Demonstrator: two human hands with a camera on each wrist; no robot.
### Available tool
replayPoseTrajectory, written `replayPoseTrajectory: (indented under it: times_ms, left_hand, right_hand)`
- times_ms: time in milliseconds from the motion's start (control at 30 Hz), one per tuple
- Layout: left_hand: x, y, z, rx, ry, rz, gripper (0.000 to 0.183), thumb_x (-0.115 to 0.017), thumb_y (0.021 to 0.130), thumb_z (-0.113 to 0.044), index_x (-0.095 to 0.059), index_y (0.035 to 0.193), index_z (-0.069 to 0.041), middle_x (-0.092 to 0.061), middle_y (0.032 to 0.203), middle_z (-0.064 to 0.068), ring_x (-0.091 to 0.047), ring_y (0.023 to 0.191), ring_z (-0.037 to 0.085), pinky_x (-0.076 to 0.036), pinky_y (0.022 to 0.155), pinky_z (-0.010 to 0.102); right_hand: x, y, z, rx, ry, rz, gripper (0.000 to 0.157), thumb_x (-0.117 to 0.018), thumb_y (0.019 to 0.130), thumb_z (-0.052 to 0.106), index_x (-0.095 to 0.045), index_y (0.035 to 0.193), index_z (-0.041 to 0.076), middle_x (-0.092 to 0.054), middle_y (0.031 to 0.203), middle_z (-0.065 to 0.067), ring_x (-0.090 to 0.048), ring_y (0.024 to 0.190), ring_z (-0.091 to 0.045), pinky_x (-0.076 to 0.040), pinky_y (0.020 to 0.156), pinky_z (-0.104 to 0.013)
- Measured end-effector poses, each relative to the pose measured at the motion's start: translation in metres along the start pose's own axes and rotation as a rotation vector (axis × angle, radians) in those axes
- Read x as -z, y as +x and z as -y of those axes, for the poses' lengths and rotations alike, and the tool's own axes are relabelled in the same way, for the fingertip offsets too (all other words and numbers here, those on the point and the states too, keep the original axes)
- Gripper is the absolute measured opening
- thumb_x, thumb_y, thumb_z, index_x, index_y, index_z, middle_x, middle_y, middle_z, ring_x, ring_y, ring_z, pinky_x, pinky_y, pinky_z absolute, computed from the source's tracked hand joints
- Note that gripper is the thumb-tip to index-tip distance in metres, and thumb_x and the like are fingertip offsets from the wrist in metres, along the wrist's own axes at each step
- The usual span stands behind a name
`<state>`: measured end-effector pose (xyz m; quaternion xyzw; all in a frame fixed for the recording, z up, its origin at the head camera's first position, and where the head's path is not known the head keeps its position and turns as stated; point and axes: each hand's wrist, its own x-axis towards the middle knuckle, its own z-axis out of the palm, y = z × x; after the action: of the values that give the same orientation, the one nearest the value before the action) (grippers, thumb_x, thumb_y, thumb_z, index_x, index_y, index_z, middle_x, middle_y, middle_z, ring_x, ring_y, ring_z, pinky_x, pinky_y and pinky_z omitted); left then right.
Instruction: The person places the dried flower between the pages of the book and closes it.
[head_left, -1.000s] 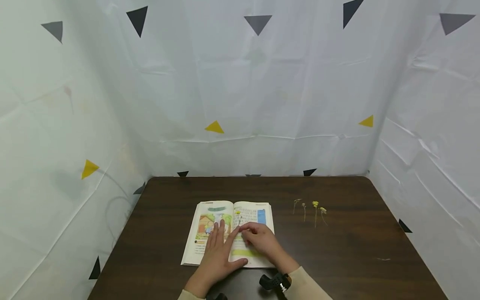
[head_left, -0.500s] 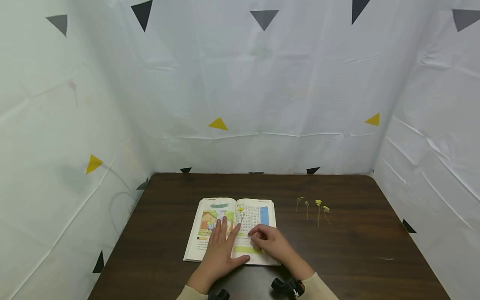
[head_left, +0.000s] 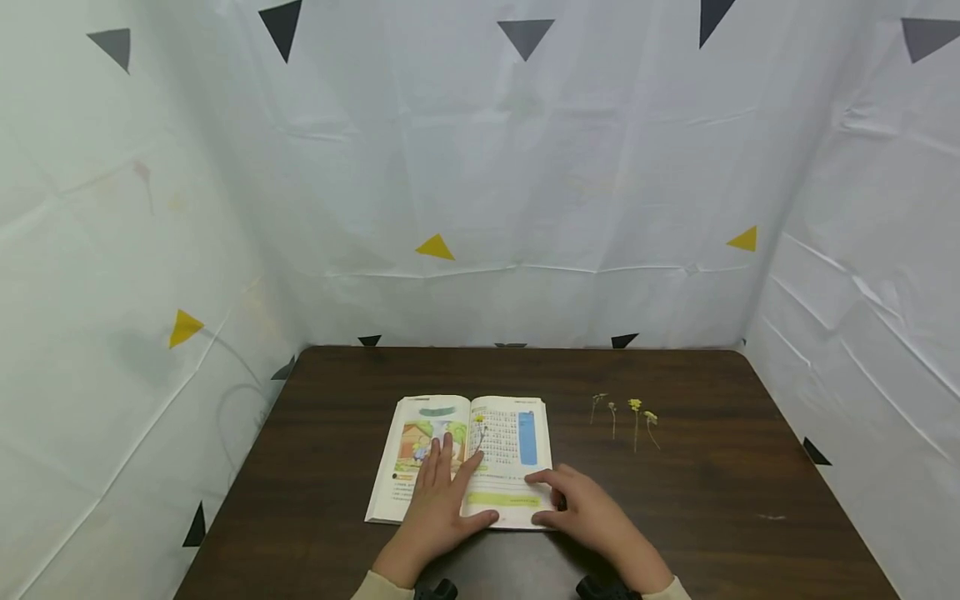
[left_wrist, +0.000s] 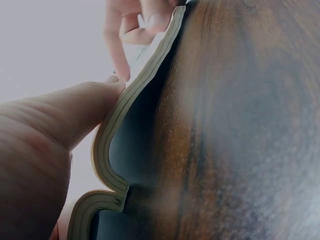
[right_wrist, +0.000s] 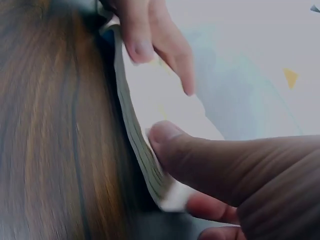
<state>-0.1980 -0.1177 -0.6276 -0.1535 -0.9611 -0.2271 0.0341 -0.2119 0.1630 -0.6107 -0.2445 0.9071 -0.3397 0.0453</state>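
An open book [head_left: 498, 485] with printed pages lies on the table. My left hand [head_left: 438, 508] rests across it with fingers spread, near the inner fold; in the left wrist view its thumb [left_wrist: 85, 100] lies at the lower page edge. A dried yellow flower [head_left: 482, 429] on a thin stem lies on the right page, just above the left index fingertip. My right hand [head_left: 588, 508] is at the book's lower right corner, index finger and thumb apart over the page. In the right wrist view its thumb [right_wrist: 195, 155] lies on the page margin, other fingertips beside the side edge.
Several dried flowers [head_left: 635, 417] lie in a row on the dark wooden table [head_left: 697, 492], right of the book. A thin stem scrap [head_left: 771, 517] lies farther right. White sheeting [head_left: 570, 183] with triangles surrounds the table's back and sides.
My right hand has moved from beside the left fingertips, near the flower, down and right to the book's lower right corner, its thumb and index spreading apart. The left hand stays on the book.
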Motion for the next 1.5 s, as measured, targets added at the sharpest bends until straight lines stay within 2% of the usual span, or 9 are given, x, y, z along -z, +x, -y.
replayPoseTrajectory:
  times_ms: [233,333,600,1033,1133,1333,1400,1500]
  left_hand:
    - [-0.002,0.002,0.0,-0.007,0.003,0.007,0.092,-0.062,0.08,-0.079,-0.036,0.157,-0.034,-0.004,0.171,0.02,-0.002,0.158,0.044,-0.014,0.123,0.063]
    - [-0.002,0.002,0.0,-0.008,-0.005,0.01,0.092,-0.062,0.081,-0.079,-0.036,0.157,-0.035,-0.003,0.171,0.02,-0.001,0.158,0.043,-0.014,0.123,0.063]
    - [-0.001,0.002,0.004,-0.016,0.008,-0.017,0.099,-0.065,0.079,-0.077,-0.031,0.16,-0.031,-0.006,0.17,0.021,-0.004,0.158,0.044,-0.017,0.122,0.065]
    - [0.0,0.002,0.002,0.001,-0.018,0.005,0.098,-0.063,0.08,-0.078,-0.033,0.159,-0.029,-0.004,0.171,0.019,-0.001,0.158,0.042,-0.014,0.123,0.064]
    - [0.0,0.002,0.002,0.005,-0.029,0.011,0.097,-0.063,0.081,-0.077,-0.032,0.159,-0.03,-0.002,0.171,0.018,0.0,0.158,0.041,-0.013,0.123,0.063]
    - [-0.001,0.002,0.002,0.009,-0.033,0.007,0.096,-0.063,0.081,-0.078,-0.033,0.159,-0.031,-0.002,0.171,0.018,0.001,0.159,0.04,-0.013,0.123,0.064]
    - [-0.001,0.002,0.003,0.011,-0.027,0.009,0.096,-0.063,0.081,-0.078,-0.033,0.159,-0.031,-0.001,0.171,0.018,0.001,0.159,0.04,-0.013,0.123,0.063]
    - [-0.002,0.002,0.003,0.004,-0.027,0.005,0.096,-0.063,0.081,-0.078,-0.033,0.159,-0.031,-0.002,0.171,0.019,0.001,0.158,0.041,-0.013,0.123,0.064]
  right_hand:
    - [0.0,-0.009,-0.021,-0.055,0.195,0.017,0.055,-0.086,0.08,0.03,-0.065,0.131,0.026,-0.059,0.092,0.001,-0.05,0.065,-0.005,-0.046,0.059,-0.021]
    - [0.0,-0.009,-0.025,-0.053,0.243,0.031,0.057,-0.086,0.08,0.029,-0.064,0.133,0.025,-0.059,0.095,-0.001,-0.05,0.065,-0.005,-0.047,0.058,-0.022]
    - [0.001,-0.006,-0.026,-0.025,0.256,0.031,0.059,-0.087,0.079,0.029,-0.064,0.133,0.023,-0.06,0.097,-0.003,-0.05,0.066,-0.005,-0.047,0.059,-0.021]
    - [-0.001,-0.004,-0.02,-0.072,0.222,0.0,0.058,-0.087,0.079,0.03,-0.065,0.132,0.025,-0.06,0.095,-0.001,-0.05,0.065,-0.006,-0.046,0.058,-0.021]
    - [-0.002,-0.004,-0.02,-0.094,0.226,-0.01,0.068,-0.087,0.078,0.032,-0.058,0.14,0.026,-0.062,0.094,-0.001,-0.05,0.063,-0.005,-0.046,0.055,-0.021]
    - [-0.004,-0.003,-0.017,-0.16,0.196,-0.056,0.103,-0.089,0.075,0.042,-0.031,0.158,0.028,-0.063,0.09,0.001,-0.049,0.056,-0.005,-0.041,0.05,-0.022]
    - [-0.005,-0.002,-0.016,-0.181,0.175,-0.064,0.107,-0.089,0.073,0.046,-0.028,0.159,0.027,-0.062,0.089,0.004,-0.048,0.055,-0.004,-0.04,0.05,-0.022]
    - [-0.007,-0.002,-0.016,-0.184,0.133,-0.082,0.105,-0.088,0.073,0.05,-0.032,0.158,0.023,-0.061,0.086,0.006,-0.048,0.057,-0.003,-0.041,0.052,-0.021]
